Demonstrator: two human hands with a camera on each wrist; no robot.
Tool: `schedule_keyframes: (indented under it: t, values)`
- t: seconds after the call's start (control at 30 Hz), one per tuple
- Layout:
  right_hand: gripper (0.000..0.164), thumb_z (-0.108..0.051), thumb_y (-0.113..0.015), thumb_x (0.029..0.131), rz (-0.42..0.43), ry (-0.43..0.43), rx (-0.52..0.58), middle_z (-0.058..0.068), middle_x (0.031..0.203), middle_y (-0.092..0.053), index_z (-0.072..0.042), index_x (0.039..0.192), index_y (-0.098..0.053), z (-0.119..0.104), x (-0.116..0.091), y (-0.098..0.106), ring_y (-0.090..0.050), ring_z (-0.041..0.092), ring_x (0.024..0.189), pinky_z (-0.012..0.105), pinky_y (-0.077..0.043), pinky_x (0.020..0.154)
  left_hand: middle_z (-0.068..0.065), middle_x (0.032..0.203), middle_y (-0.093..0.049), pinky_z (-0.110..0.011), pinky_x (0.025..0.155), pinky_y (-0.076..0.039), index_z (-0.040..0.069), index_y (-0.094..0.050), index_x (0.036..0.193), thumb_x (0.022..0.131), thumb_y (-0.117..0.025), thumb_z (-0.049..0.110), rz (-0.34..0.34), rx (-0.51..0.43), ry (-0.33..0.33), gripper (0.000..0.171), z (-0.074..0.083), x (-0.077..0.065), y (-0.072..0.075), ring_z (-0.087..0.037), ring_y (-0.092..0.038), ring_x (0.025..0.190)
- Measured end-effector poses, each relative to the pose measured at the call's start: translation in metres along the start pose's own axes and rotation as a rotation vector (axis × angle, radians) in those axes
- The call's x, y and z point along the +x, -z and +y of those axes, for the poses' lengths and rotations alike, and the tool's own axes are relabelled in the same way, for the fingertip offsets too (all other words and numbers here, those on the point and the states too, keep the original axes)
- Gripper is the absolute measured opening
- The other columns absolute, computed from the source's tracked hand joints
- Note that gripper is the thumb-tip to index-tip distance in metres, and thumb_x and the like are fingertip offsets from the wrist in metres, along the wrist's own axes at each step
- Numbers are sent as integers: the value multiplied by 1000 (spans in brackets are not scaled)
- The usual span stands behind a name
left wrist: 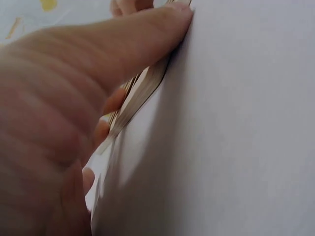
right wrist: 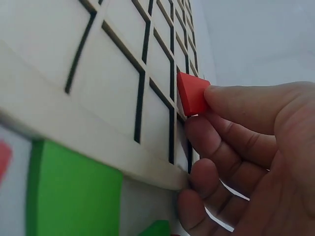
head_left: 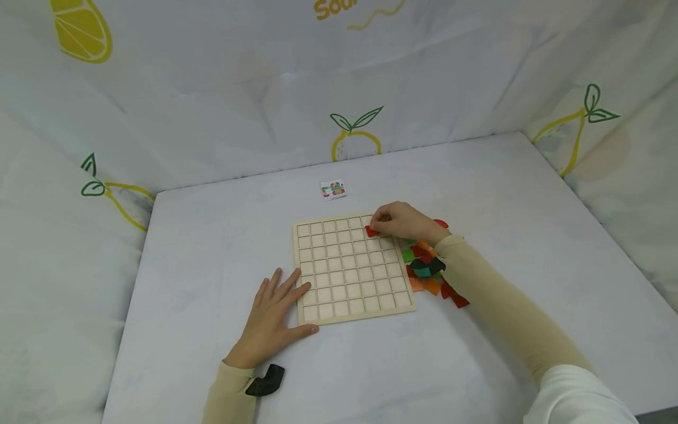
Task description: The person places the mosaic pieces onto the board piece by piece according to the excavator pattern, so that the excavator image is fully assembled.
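A pale wooden grid board (head_left: 344, 268) with square cells lies flat on the table. My right hand (head_left: 399, 221) is over its far right corner and pinches a small red tile (right wrist: 193, 93) between thumb and fingers. In the right wrist view the tile stands tilted at the grid cells. My left hand (head_left: 272, 321) rests spread at the board's near left corner, fingertips on the left edge and thumb at the front edge. The left wrist view shows that thumb (left wrist: 142, 42) along the board's side.
Several red, orange and green pieces (head_left: 431, 287) lie in a loose pile along the board's right side, partly under the right wrist. Behind the board lies a small printed card (head_left: 332, 189). A white cloth wall (head_left: 212, 118) with fruit drawings rises behind the table.
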State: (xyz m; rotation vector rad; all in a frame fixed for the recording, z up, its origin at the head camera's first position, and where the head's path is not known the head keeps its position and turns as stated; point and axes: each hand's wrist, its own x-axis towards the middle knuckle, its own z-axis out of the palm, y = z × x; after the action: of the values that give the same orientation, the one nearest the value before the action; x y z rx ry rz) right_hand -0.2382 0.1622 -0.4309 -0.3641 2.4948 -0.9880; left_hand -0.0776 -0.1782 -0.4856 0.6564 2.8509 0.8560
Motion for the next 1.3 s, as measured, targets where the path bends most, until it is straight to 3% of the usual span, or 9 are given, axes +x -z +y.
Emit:
schedule_keyframes:
  t: [0.33,0.97,1.3]
  values:
    - [21,-27,-59,103,12,-27,-34,4,103,-73,-12,107,-73,-1,2,-2,-54,22,94,31,-45,80,0,168,-29,-58,128,-2,19,-52,148,78,-78,59,13,30,16,85,8,2,-4,-37,-13,158]
    - [18,-31,-62,100,53,-16,-169,0,95,-71,-15,100,-70,-5,2,-7,-58,20,87,33,-48,78,1,169,-26,-55,129,-1,20,-50,149,79,-78,59,-1,45,30,85,7,3,-5,-35,-11,159]
    - [30,-36,-56,104,69,-17,-51,10,112,-69,-12,117,-68,9,-18,33,-61,24,93,35,-54,80,2,170,-25,-55,129,0,21,-49,150,79,-78,59,-12,37,39,87,8,3,-5,-34,-10,159]
